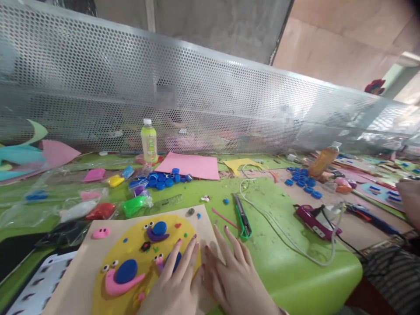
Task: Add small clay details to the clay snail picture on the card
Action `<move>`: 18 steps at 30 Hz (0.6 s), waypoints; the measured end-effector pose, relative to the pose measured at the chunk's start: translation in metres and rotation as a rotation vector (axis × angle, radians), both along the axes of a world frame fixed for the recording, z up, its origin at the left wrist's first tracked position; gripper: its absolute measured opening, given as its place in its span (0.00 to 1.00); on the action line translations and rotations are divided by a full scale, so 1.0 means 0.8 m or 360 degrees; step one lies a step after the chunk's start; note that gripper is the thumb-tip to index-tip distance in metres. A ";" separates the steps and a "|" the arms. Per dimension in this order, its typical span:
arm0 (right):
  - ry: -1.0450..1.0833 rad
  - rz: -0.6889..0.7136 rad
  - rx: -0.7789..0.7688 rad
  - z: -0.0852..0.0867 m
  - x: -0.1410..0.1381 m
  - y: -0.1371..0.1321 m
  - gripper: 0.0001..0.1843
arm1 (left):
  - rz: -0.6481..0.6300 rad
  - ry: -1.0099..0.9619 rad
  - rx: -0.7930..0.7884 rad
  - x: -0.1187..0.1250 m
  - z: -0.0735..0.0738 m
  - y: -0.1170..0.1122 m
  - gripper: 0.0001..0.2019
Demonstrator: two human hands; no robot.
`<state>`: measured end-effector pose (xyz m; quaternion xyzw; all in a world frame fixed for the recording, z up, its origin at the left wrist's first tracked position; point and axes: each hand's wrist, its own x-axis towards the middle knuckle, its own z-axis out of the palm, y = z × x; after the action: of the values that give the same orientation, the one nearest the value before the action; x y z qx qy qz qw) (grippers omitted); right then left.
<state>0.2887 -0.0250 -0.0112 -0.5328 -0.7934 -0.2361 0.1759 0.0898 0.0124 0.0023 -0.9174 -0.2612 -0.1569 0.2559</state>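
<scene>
On a beige sheet [77, 271] lies a yellow round [111, 245] decorated with clay snails. One is a pink clay snail [120, 286] with a blue bottle-cap shell; above it sits a purple clay snail [159, 236], also with a blue cap. My left hand [177, 280] rests over the round with its fingers stretched, partly covering a third snail [159, 262]. Beside it, my right hand [238, 275] lies across the sheet's right edge, fingers extended. Nothing shows in either hand. The thumbs come close together; whether they touch I cannot tell.
A green utility knife [243, 218] lies beyond my right hand, near a white cable [278, 227] and a magenta power strip [315, 222]. Blue caps [160, 180], clay packets [133, 206] and a drink bottle [149, 142] stand toward a perforated metal screen [210, 96]. Another person's hand [408, 201] appears at right.
</scene>
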 end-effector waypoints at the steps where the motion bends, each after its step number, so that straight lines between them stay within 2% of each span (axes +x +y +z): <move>1: -0.0008 -0.0003 -0.0007 0.000 0.001 -0.001 0.19 | 0.0014 -0.0019 0.0005 0.000 0.000 0.000 0.17; 5: -0.0044 -0.0037 0.0034 -0.005 0.006 -0.006 0.21 | 0.0043 -0.0070 0.0022 -0.001 0.002 0.001 0.17; 8: -0.0034 -0.0021 -0.0045 -0.005 0.003 -0.004 0.23 | 0.0012 -0.0016 0.0046 -0.001 0.006 0.001 0.17; 11: 0.0041 -0.0113 -0.0110 -0.009 -0.005 -0.007 0.23 | -0.0004 0.0018 0.0054 -0.001 0.008 0.001 0.17; 14: 0.0077 -0.0203 -0.0068 -0.014 -0.011 -0.013 0.21 | 0.0047 -0.0025 0.0040 -0.002 0.010 -0.001 0.16; 18: 0.0063 -0.0111 -0.0010 -0.009 -0.016 -0.006 0.22 | 0.0029 0.0006 0.0002 -0.003 0.015 -0.004 0.17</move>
<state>0.2759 -0.0301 -0.0184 -0.5652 -0.7715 -0.2291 0.1815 0.0875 0.0095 0.0144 -0.9152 -0.2689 -0.1529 0.2583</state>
